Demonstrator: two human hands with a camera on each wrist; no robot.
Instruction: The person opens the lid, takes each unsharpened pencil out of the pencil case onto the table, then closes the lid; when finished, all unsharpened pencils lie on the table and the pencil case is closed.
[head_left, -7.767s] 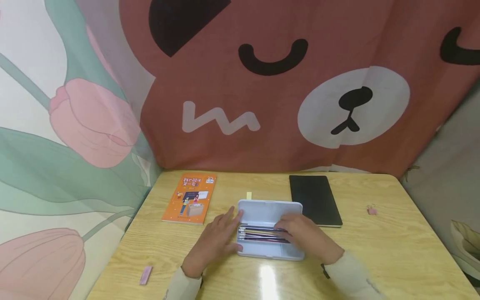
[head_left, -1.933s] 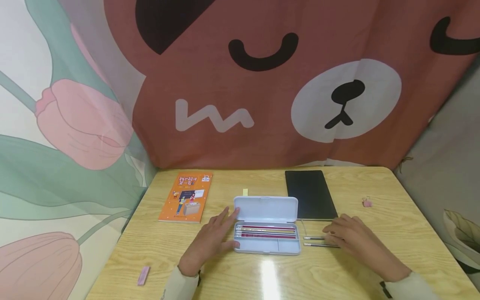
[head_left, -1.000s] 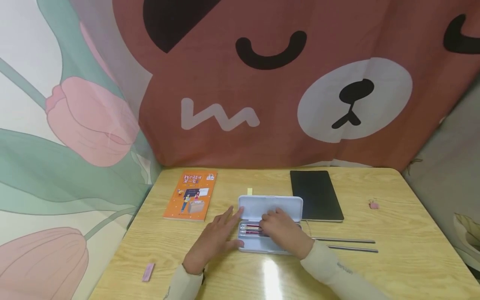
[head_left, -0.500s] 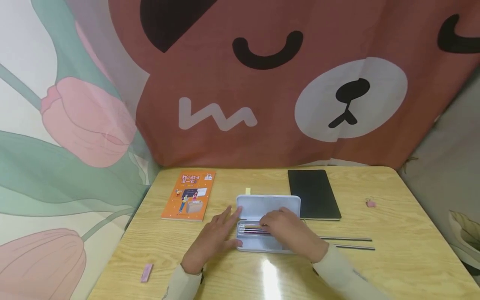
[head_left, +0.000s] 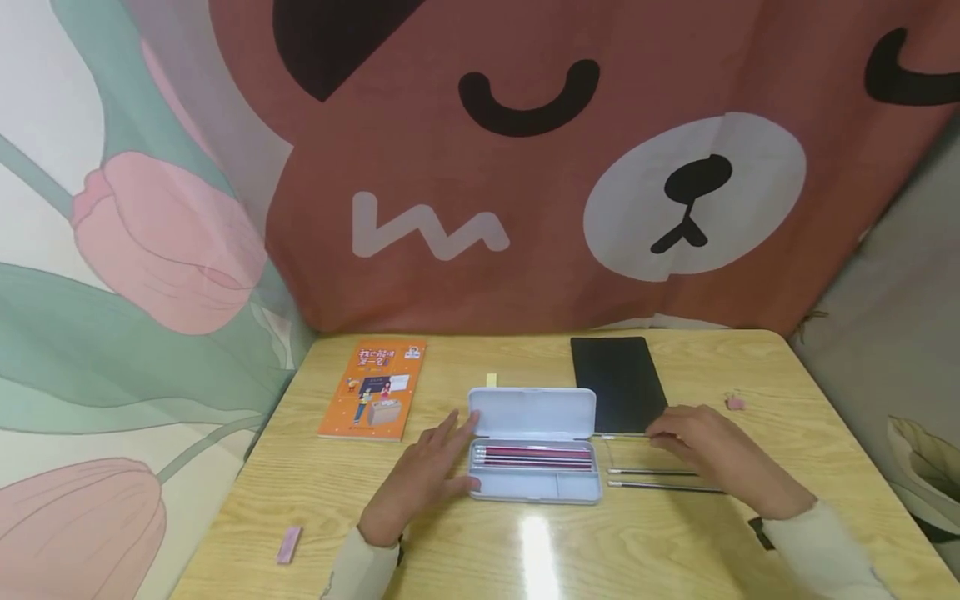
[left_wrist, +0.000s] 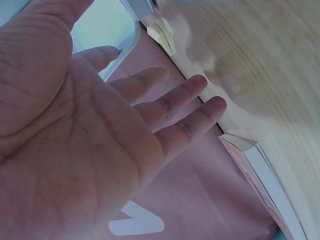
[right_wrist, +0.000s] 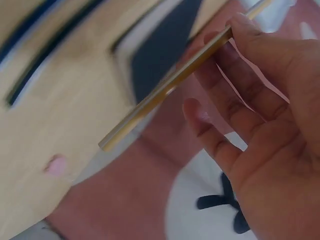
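- Counter (head_left: pixel 420 554): orange book (head_left: pixel 372 390) lies far left; black notebook (head_left: pixel 619 379) lies far right of centre; pink clip (head_left: pixel 736 403) lies farther right.
- Pink block (head_left: pixel 288 545) lies near left.
- Pencil case (head_left: pixel 517 486) stands open at centre, holding pencils (head_left: pixel 532 457); its raised lid partly hides a yellow strip (head_left: pixel 491 380).
- Two dark pencils (head_left: pixel 663 487) lie right of the case, beneath the right hand (head_left: pixel 708 442).
- Right hand: thumb and fingers pinch a gold pencil (right_wrist: pixel 167 90), raised above the counter.
- Left hand (head_left: pixel 420 483): fingers spread, thumb and forefinger at the case's left edge.
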